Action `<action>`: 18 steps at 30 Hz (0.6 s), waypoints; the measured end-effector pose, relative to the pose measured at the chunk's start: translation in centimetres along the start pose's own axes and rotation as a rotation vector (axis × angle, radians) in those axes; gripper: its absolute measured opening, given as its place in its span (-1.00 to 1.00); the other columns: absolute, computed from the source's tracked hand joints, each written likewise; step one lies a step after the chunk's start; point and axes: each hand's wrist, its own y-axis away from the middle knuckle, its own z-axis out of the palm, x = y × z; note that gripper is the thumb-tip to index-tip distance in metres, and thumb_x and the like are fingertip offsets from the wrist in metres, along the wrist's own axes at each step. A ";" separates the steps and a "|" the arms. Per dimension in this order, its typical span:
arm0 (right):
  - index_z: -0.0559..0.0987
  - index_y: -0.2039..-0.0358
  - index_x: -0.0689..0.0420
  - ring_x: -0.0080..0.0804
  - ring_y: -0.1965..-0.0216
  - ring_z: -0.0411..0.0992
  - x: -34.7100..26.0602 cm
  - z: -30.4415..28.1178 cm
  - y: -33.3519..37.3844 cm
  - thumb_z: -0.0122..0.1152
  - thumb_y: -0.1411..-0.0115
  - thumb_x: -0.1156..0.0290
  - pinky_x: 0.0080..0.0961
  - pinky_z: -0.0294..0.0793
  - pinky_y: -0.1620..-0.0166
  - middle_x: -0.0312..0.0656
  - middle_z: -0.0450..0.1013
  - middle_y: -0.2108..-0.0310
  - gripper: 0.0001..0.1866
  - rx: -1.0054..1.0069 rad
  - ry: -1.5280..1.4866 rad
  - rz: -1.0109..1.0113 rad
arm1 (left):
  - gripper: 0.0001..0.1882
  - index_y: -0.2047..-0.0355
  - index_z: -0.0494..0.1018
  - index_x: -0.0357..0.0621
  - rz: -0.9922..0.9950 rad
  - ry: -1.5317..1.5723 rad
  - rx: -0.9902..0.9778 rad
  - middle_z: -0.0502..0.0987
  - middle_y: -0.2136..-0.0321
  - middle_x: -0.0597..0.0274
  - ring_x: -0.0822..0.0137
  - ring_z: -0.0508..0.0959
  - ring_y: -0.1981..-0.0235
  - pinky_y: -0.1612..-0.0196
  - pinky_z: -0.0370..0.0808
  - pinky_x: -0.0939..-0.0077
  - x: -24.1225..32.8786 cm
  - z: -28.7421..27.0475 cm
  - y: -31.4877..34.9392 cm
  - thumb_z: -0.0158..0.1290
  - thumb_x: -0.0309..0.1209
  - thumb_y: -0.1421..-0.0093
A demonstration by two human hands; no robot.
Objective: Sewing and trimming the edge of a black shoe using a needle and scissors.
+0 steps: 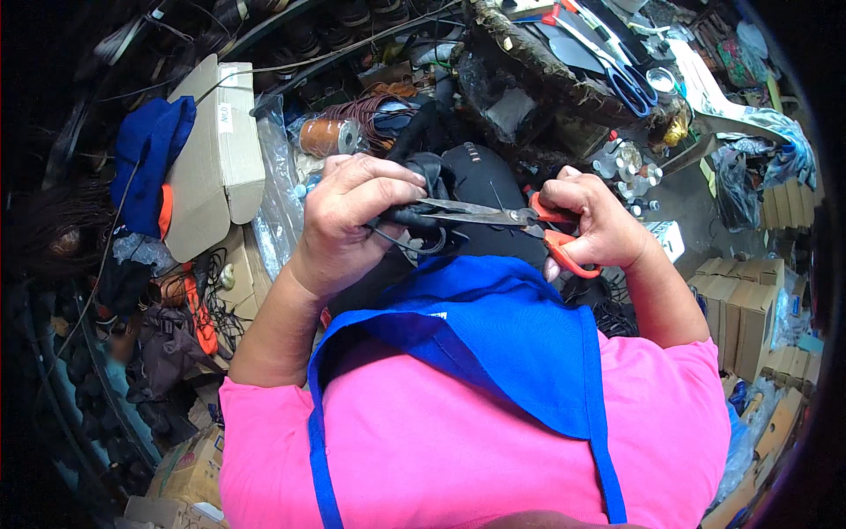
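Note:
My left hand (348, 212) is closed around a black piece (428, 169) with thin dark cord, perhaps part of a shoe; its exact kind is unclear. In my right hand (604, 216) is a pair of scissors (557, 240), thumb and fingers through the orange handles. The metal blades point left, slightly apart, their tips beside the left fingers and the black piece. Whether anything lies between the blades cannot be made out. Below my hands, a blue apron (493, 309) covers my lap, and dark trousers show beyond it.
An orange thread spool (328, 137) lies beyond my left hand, near an open cardboard box (211, 145). At the upper right, a cluttered bench (564, 84) bears blue-handled scissors (630, 88). Small bottles (624, 172) stand beyond my right hand. Stacked cardboard (738, 309) sits at the right.

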 end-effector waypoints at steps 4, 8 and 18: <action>0.33 0.61 0.11 -0.27 0.57 0.12 -0.5 -0.2 -0.3 0.55 0.36 -0.03 -0.43 0.11 0.40 -0.21 0.18 0.68 -0.39 -0.003 0.029 -0.003 | -0.68 0.43 0.53 -0.07 0.064 -0.111 0.062 0.58 0.38 0.30 0.25 0.55 0.34 0.22 0.33 0.41 0.5 -0.2 -0.4 0.14 -0.58 0.31; 0.25 0.64 0.13 -0.27 0.53 0.06 -0.1 0.1 -0.2 0.52 0.43 -0.12 -0.41 0.09 0.39 -0.26 0.13 0.65 -0.30 0.014 0.029 0.033 | -0.70 0.44 0.53 -0.08 0.091 -0.177 0.082 0.58 0.38 0.29 0.25 0.55 0.35 0.23 0.33 0.42 0.5 0.0 -0.4 0.11 -0.58 0.30; 0.28 0.63 0.11 -0.22 0.57 0.11 0.1 -0.1 -0.2 0.53 0.36 -0.03 -0.42 0.10 0.37 -0.23 0.14 0.69 -0.37 0.017 0.085 -0.050 | -0.76 0.44 0.55 -0.13 0.158 -0.243 0.062 0.59 0.37 0.24 0.24 0.56 0.36 0.22 0.39 0.41 0.1 0.1 -0.4 0.13 -0.51 0.23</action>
